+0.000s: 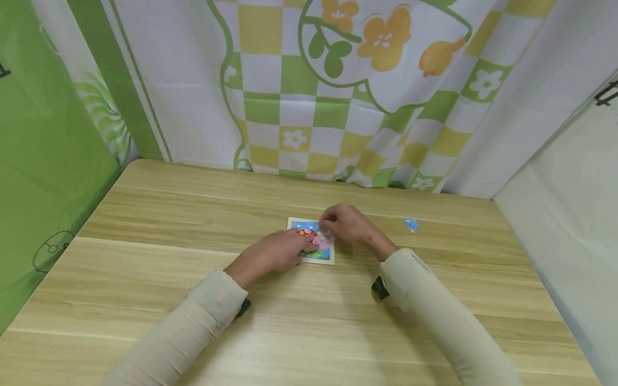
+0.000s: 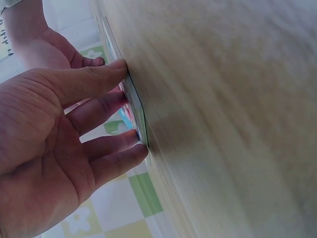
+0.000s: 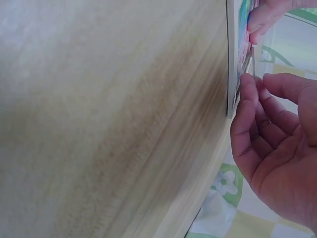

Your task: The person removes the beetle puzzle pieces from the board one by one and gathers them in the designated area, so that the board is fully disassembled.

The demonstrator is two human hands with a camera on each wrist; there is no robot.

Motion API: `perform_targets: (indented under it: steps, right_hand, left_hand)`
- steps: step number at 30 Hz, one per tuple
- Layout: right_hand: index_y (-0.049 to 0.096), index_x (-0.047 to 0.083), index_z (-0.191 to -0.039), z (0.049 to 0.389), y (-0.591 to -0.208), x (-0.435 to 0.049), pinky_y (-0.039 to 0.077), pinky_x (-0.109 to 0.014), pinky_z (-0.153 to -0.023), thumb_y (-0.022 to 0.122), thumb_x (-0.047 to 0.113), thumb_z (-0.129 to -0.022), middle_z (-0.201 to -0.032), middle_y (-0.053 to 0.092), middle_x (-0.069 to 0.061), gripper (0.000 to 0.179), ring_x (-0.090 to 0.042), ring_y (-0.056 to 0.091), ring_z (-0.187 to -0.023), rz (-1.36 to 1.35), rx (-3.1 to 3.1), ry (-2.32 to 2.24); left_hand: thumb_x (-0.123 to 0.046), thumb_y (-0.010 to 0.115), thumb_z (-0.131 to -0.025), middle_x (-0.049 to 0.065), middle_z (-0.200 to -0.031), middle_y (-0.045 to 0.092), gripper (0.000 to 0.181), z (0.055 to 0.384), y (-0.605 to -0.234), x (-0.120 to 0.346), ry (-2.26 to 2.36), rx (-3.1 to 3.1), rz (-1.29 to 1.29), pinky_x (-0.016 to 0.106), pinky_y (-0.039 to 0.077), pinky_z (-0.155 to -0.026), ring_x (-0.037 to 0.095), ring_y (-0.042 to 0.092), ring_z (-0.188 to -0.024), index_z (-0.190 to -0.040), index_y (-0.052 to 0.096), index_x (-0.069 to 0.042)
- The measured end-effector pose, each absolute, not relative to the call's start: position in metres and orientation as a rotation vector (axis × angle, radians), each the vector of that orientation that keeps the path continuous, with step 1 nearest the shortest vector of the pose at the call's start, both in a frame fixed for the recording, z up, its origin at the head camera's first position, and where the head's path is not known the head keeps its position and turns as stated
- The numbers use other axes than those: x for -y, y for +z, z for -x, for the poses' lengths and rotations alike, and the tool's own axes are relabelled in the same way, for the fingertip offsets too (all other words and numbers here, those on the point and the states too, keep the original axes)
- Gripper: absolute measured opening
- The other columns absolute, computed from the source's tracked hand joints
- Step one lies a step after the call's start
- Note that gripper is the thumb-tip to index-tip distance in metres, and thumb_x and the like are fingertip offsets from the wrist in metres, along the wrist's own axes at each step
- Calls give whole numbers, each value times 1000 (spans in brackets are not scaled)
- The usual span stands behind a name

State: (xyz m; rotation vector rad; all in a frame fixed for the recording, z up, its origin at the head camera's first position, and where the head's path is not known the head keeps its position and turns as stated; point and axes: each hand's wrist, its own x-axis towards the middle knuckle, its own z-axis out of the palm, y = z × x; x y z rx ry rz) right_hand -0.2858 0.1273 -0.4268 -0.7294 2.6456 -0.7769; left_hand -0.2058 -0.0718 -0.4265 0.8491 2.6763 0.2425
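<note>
Both hands are on the small picture puzzle (image 1: pixel 313 243) lying flat near the middle of the wooden table (image 1: pixel 300 334). Left hand (image 1: pixel 279 251) lies over the puzzle's near left part with fingers (image 2: pixel 106 106) stretched out almost straight, their tips pressing down on the board; it grips nothing. Right hand (image 1: pixel 345 222) sits at the far right corner, fingers bent, and seems to pinch or push a piece at the board's edge; the right wrist view shows fingertips (image 3: pixel 246 84) against that edge, but whether a piece is between them I cannot tell.

Most of the puzzle looks filled in, with blue, pink and green showing between the hands. One loose blue piece (image 1: pixel 411 224) lies well apart to the right on the table, so by my judgement the picture is nearly done, with at least that piece left to fit.

Patterned cloth (image 1: pixel 347 83) hangs behind the table.
</note>
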Motion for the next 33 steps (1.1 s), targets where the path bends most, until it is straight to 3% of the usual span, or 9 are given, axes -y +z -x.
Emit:
perform_targets:
  steps: [10, 24, 33]
  right_hand:
    - [76, 4, -111, 291, -433, -124, 50, -29, -68, 65, 12, -101, -91, 73, -3, 17, -14, 62, -76, 746, -2652, -857]
    - [79, 4, -104, 291, -435, -123, 54, -37, -81, 70, 11, -98, -99, 76, -3, 12, -18, 67, -91, 794, -2694, -852]
    - [80, 4, -102, 290, -431, -121, 53, -37, -80, 72, 11, -97, -94, 76, -2, 12, -16, 66, -87, 802, -2712, -829]
  left_hand:
    - [-10, 68, -100, 9, -151, 53, 48, 209, -424, 72, 231, -2695, -944, 45, 40, -112, 31, 46, -139, -147, 59, -15]
    - [-13, 68, -101, 7, -154, 50, 48, 209, -425, 74, 275, -2671, -933, 47, 38, -113, 32, 42, -143, -148, 58, -17]
    - [-11, 68, -100, 8, -155, 48, 48, 210, -424, 76, 332, -2658, -923, 50, 35, -114, 33, 39, -145, -147, 60, -16]
